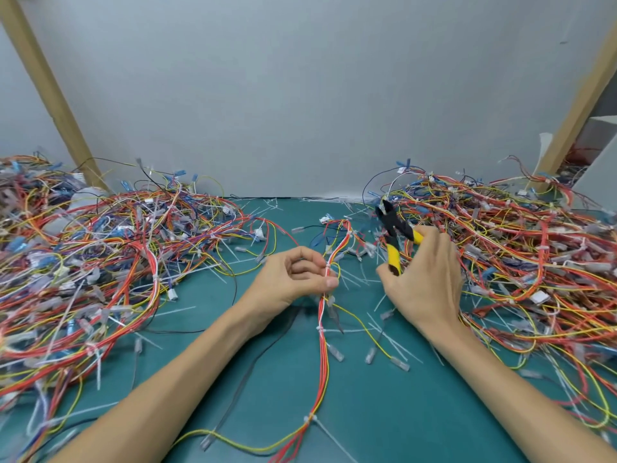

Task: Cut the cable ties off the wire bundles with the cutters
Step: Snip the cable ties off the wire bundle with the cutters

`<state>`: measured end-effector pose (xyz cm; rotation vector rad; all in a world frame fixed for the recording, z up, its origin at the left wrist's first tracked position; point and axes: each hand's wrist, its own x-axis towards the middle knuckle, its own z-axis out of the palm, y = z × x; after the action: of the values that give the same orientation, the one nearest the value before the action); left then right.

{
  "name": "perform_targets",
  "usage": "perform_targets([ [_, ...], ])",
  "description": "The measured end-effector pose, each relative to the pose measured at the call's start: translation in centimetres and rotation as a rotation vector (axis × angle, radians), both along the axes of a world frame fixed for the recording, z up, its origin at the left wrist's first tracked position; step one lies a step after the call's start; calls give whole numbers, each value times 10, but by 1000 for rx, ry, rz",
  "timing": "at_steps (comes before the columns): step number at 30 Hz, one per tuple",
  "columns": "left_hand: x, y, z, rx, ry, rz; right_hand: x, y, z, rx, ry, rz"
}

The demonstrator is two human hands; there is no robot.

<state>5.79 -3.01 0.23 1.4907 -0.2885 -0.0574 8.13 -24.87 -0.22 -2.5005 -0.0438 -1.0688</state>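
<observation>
One wire bundle (323, 359) lies down the middle of the green counter (267, 379), from far centre to the near edge. The left hand (297, 277) pinches it between thumb and fingers (331, 282), just by a white tie. The right hand (425, 282) is curled round the yellow handles of the one pair of cutters (395, 240). The cutters are lifted clear of the bundle, with their jaws standing apart.

The wires look light and limp, so they will sag and slide unless held taut close beside the tie being cut. The cable ties (320, 329) are thin, stiff plastic cinched snug, and the insulation beneath would nick easily.

I count at least three ties on this bundle. There are two big heaps of wire, left (100, 262) and right (521, 259). The pale offcuts (394, 339) on the counter are too many to count.
</observation>
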Motion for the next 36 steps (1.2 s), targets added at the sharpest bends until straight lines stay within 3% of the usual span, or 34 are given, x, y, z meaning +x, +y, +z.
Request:
perform_targets([
  [9,-1,-1,3,26,4,73,-10,0,6,175,4,288],
  [21,-5,-13,-2,265,-131,244,-10,-2,2,162,47,491],
  [31,-12,-17,15,143,-4,-102,-11,4,4,48,2,564],
  [36,-14,-24,24,97,60,-154,-11,3,6,34,-59,541],
])
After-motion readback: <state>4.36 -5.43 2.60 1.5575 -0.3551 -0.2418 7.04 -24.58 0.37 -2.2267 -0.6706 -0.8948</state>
